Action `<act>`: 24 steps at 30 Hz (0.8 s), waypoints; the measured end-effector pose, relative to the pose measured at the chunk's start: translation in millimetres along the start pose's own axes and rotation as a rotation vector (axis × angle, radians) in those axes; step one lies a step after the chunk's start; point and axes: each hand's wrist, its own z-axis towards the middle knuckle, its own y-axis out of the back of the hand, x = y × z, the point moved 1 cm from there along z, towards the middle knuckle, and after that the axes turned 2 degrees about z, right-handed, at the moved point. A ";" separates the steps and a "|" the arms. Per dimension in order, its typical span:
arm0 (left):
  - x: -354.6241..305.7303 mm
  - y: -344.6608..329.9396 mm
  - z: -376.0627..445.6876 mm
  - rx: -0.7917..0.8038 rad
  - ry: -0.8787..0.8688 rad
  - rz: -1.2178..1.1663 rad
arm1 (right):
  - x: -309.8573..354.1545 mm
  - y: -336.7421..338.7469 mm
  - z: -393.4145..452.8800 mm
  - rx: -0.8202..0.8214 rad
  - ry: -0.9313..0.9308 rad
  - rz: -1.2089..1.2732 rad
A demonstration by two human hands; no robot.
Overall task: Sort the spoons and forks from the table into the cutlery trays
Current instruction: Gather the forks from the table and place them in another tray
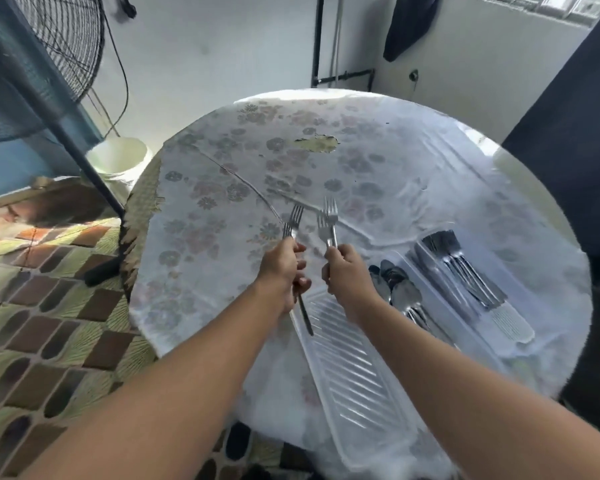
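Progress: looks nearly done to me, no loose cutlery that I can spot on the bench (222, 161), just what's in the hands.
Sorted so far: spoons (400, 292) piled in the middle tray, forks (465, 265) lying in the far right tray (513, 327).
Near tray (354, 375): clear ribbed plastic, nothing in it.
Left grip: left hand (283, 271) curled round a pair of forks (293, 223), tines up and away, handles poking out below the fist.
Right grip: right hand (347, 271) pinching another pair of forks (328, 221), held upright above the bench.
Left to do: I'd guess just dropping these four with the other forks.
Look: plain shiny steel, slim handles, a bit blurry.
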 end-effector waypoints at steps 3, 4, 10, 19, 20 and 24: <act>11.2 -15.0 -3.9 -0.029 -0.012 -0.008 | -6.7 13.8 -3.1 -0.012 0.003 -0.030; 12.6 -21.3 -2.5 -0.017 -0.017 0.005 | -6.9 17.9 -2.0 -0.026 0.011 -0.032; 26.5 -60.3 -0.2 0.035 -0.021 0.040 | -10.3 50.4 2.8 -0.104 0.030 -0.115; 28.0 -128.9 -4.7 -0.039 -0.157 0.186 | -5.6 113.0 25.6 -0.058 0.040 -0.077; 31.6 -137.5 -6.3 -0.063 -0.157 0.172 | -4.8 122.5 27.0 -0.034 0.055 -0.102; 49.4 -175.6 -12.4 -0.181 -0.149 0.137 | -7.3 170.4 38.8 0.030 0.108 -0.174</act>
